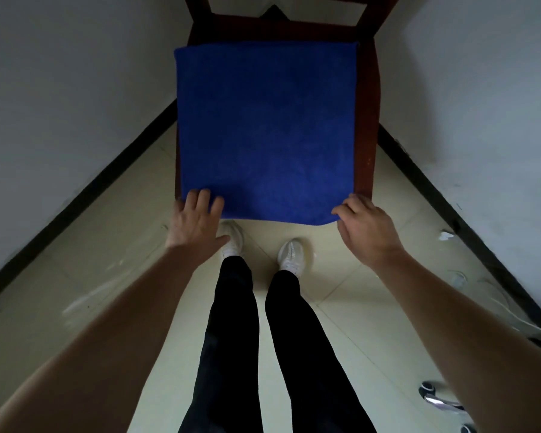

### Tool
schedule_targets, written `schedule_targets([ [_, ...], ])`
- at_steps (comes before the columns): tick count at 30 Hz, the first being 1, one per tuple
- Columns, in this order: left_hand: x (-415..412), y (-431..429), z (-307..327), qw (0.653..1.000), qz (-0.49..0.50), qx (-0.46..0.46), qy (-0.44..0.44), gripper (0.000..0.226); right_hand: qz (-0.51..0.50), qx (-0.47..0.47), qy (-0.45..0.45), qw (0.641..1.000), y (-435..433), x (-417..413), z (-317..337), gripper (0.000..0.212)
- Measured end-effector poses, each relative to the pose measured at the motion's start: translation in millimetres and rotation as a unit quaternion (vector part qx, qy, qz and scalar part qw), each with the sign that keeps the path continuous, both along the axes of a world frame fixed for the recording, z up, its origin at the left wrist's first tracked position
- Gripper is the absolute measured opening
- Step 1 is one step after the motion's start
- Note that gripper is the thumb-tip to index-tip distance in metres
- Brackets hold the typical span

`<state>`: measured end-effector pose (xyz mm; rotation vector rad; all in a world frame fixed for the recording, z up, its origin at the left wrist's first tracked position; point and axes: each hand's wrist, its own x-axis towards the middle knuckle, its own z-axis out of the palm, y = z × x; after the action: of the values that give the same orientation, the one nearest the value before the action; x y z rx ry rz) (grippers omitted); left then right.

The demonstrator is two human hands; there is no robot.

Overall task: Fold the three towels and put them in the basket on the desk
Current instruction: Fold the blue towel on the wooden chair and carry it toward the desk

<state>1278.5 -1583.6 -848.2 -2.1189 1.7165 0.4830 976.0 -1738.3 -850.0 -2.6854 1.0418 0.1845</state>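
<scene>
A dark red-brown wooden chair (368, 120) stands pushed into a corner where two white walls (60, 89) meet, its back rails toward the corner. A black baseboard (107, 170) runs along the foot of each wall above a pale tiled floor (107, 251). By the right wall lie a white paper scrap (446, 235) and a thin white cable (512, 314), with dark caster wheels (427, 389) nearer the lower right corner.

Towel (266, 132): solid royal blue, no pattern. Chair (367, 120) frame: dark reddish-brown wood. Floor (107, 245): pale cream-yellow tiles, thin grout lines. Walls (60, 89): plain grey-white, with black baseboard (75, 195). Trousers (228, 339): black. Shoes (289, 256): white. Bottom right: caster base (444, 401), black wheels, silver metal. White cable (512, 314) along the right wall.
</scene>
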Motion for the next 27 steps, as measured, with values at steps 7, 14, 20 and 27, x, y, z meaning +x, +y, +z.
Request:
schedule_targets([
  [7,-14.8,-11.1,-5.8,0.997,0.039,0.009,-0.071,0.064,-0.031,-0.008,-0.019,0.999,11.1,-3.2,-7.3,0.022],
  [14,-13.7,26.7,19.3,0.999,0.031,-0.036,-0.003,0.037,-0.111,-0.021,-0.033,0.993,23.2,-1.3,28.4,0.023],
  [20,-18.8,59.4,36.8,0.992,0.111,-0.032,0.042,0.036,-0.115,-0.012,-0.062,0.991,35.1,-2.4,50.2,0.025],
  [27,-35.5,35.1,25.0,0.731,0.596,-0.138,0.303,0.059,-0.168,0.021,-0.100,0.980,41.2,3.1,34.2,0.023],
])
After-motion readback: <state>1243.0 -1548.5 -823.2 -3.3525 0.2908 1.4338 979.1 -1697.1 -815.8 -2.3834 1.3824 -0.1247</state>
